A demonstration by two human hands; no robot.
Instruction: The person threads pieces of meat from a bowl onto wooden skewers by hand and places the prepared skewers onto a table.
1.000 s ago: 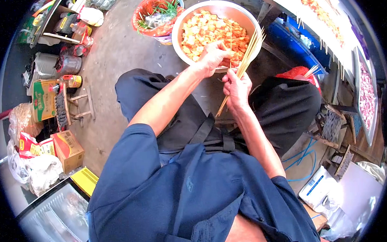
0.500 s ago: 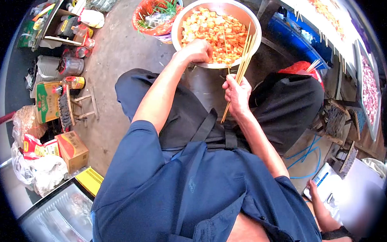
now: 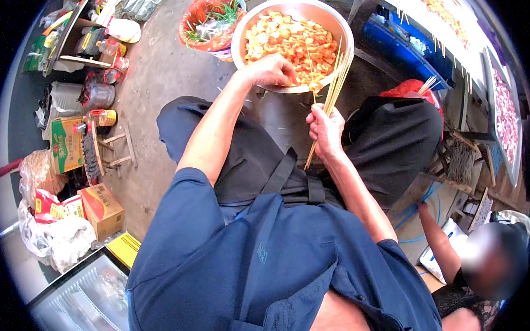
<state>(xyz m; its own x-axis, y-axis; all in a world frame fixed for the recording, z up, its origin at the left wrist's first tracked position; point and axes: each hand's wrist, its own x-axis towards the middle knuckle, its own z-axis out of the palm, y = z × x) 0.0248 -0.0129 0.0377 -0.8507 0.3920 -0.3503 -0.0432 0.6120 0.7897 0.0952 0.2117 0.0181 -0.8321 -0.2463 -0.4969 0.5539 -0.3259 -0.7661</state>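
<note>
A large metal bowl (image 3: 337, 24) holds orange-red marinated meat pieces (image 3: 295, 39). Over its near left rim, my left hand (image 3: 271, 70) is curled, fingertips pinched together at the meat; what they hold is hidden. My right hand (image 3: 327, 129) is closed around a bundle of thin bamboo skewers (image 3: 334, 87), tilted up to the right beside the bowl. One single skewer (image 3: 309, 56) stands apart from the bundle and points over the bowl. A small meat piece (image 3: 315, 86) is on it near the rim, just above my right hand.
Left of the bowl is a red-lined bucket (image 3: 193, 25) with green stalks. Trays with meat (image 3: 505, 107) and skewers stand at right, above a blue container (image 3: 404, 50). Boxes (image 3: 100, 207) and a small stool (image 3: 117, 144) are at left. Another person's arm (image 3: 440, 241) is at lower right.
My left hand has lifted slightly, its fingers more extended near the skewer. A meat piece now shows clearly on the single skewer at the rim. The other person's head has come into view.
</note>
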